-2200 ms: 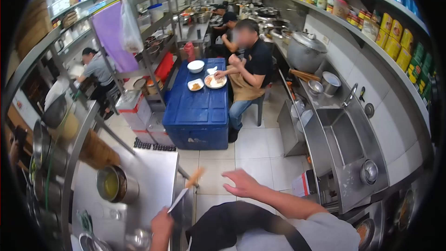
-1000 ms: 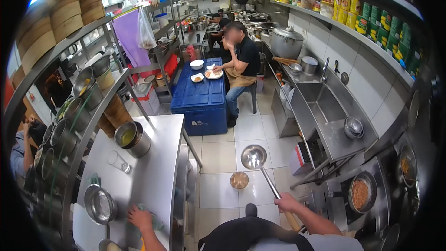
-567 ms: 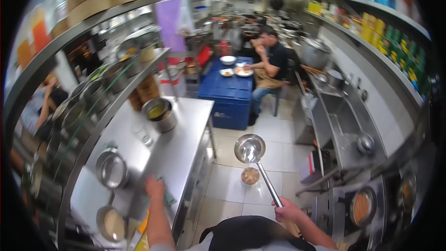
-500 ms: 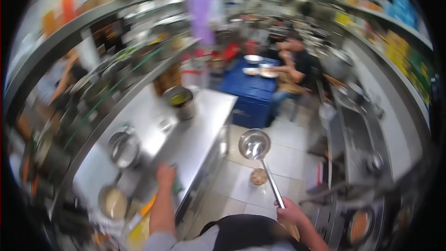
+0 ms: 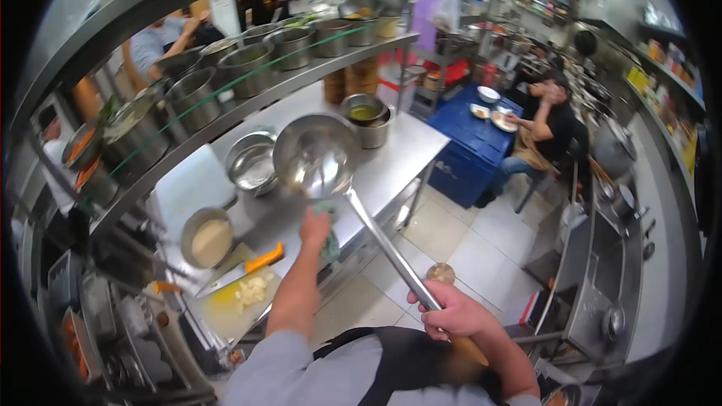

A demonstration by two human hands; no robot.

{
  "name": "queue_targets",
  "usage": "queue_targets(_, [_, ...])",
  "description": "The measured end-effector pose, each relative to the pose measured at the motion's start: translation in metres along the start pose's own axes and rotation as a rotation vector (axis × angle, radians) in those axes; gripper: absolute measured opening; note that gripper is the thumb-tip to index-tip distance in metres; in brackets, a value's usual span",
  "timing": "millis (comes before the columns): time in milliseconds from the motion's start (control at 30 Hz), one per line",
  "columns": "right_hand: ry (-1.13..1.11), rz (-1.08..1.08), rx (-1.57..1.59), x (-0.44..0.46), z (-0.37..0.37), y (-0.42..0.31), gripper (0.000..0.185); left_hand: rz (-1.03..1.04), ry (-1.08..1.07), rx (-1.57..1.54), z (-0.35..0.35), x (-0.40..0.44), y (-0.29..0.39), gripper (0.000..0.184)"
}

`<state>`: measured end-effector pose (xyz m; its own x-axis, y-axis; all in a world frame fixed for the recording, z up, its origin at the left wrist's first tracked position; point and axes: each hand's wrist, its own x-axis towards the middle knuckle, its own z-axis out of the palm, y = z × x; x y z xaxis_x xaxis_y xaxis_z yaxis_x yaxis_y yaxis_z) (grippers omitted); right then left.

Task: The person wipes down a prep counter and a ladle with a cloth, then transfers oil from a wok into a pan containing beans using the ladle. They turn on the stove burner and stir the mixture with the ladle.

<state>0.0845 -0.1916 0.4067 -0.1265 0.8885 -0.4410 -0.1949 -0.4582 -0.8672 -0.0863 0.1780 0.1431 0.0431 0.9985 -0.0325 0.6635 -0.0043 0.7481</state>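
Right hand clasps a long-handled steel ladle, its long axis slanting from wooden grip, near right, to bowl, far left, hollow upward, above the steel table. Left hand touches a green cloth there; whether it grips, I cannot tell.

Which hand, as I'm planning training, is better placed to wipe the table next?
Likely the left hand: it touches the cloth on the table, while the right hand holds the ladle.
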Motion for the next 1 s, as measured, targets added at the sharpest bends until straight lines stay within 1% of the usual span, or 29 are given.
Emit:
queue_targets(33, [0.012,0.015,-0.027,-0.006,-0.007,0.008,0.044,0.122,0.102,-0.24,0.017,0.015,-0.035,0.048])
queue_targets(67, [0.045,0.023,-0.042,-0.014,-0.017,0.02,0.044,-0.09,-0.013,-0.64,0.024,0.022,-0.054,0.048])
queue_targets(100, [0.052,0.027,-0.074,-0.02,-0.03,0.036,0.043,-0.139,-0.176,-1.061,0.005,0.002,-0.045,0.042])
queue_targets(133, [0.132,-0.011,-0.047,-0.029,-0.038,0.044,0.043,-0.043,-0.12,-1.016,-0.021,-0.028,-0.016,0.039])
queue_targets(167, [0.149,0.01,-0.137,-0.04,-0.042,0.051,0.039,-0.093,-0.124,-1.048,-0.03,-0.03,-0.013,0.04])
queue_targets(233, [0.189,0.033,-0.286,-0.055,-0.056,0.069,0.034,0.09,-0.079,-1.027,-0.059,-0.055,0.035,0.039])
queue_targets(267, [0.219,0.025,-0.285,-0.06,-0.06,0.08,0.034,0.105,-0.106,-1.039,-0.066,-0.073,0.065,0.039])
queue_targets(333, [0.244,0.052,-0.319,-0.063,-0.064,0.09,0.041,0.549,-0.006,-0.714,-0.071,-0.106,0.138,0.043])
queue_targets(400, [0.234,0.063,-0.282,-0.073,-0.061,0.092,0.041,1.354,0.172,-0.099,-0.073,-0.124,0.186,0.049])
queue_targets(433, [0.23,0.045,-0.3,-0.078,-0.058,0.093,0.041,1.354,0.166,-0.1,-0.068,-0.121,0.195,0.049])
queue_targets(500, [0.229,0.019,-0.306,-0.083,-0.053,0.101,0.041,1.774,-0.182,0.415,-0.049,-0.107,0.206,0.051])
queue_targets(533, [0.28,-0.018,-0.334,-0.084,-0.052,0.108,0.04,1.78,-0.188,0.416,-0.046,-0.107,0.211,0.051])
queue_targets(567, [0.332,-0.055,-0.365,-0.085,-0.052,0.114,0.04,1.791,-0.147,0.438,-0.042,-0.108,0.215,0.05])
queue_targets(600, [0.338,-0.059,-0.36,-0.088,-0.051,0.117,0.04,1.804,-0.105,0.46,-0.037,-0.109,0.22,0.048])
queue_targets(633, [0.382,-0.094,-0.366,-0.09,-0.052,0.12,0.035,1.813,-0.107,0.457,-0.026,-0.115,0.219,0.048])
queue_targets(667, [0.425,-0.125,-0.373,-0.094,-0.052,0.122,0.03,1.63,-0.109,0.274,-0.007,-0.129,0.211,0.046])
queue_targets(700, [0.429,-0.12,-0.367,-0.098,-0.051,0.12,0.03,1.437,-0.115,0.103,0.014,-0.144,0.199,0.043])
queue_targets(767, [0.508,-0.019,-0.264,-0.103,-0.045,0.111,0.027,1.228,-0.232,-0.194,0.071,-0.166,0.165,0.037])
queue_targets(800, [0.511,-0.02,-0.261,-0.103,-0.047,0.117,0.027,1.231,-0.236,-0.194,0.069,-0.186,0.162,0.037])
queue_targets(867, [0.553,0.006,-0.163,-0.104,-0.056,0.129,0.029,0.555,-0.71,-0.42,0.053,-0.221,0.162,0.033])
queue_targets(900, [0.557,-0.004,-0.114,-0.109,-0.056,0.129,0.038,0.56,-0.711,-0.43,0.061,-0.224,0.149,0.033])
queue_targets(933, [0.563,-0.004,-0.121,-0.113,-0.058,0.129,0.038,0.292,-0.721,-0.867,0.071,-0.229,0.13,0.034])
queue_targets(1000, [0.582,-0.018,-0.079,-0.121,-0.06,0.132,0.038,-0.009,-0.708,-1.286,0.071,-0.231,0.119,0.036])
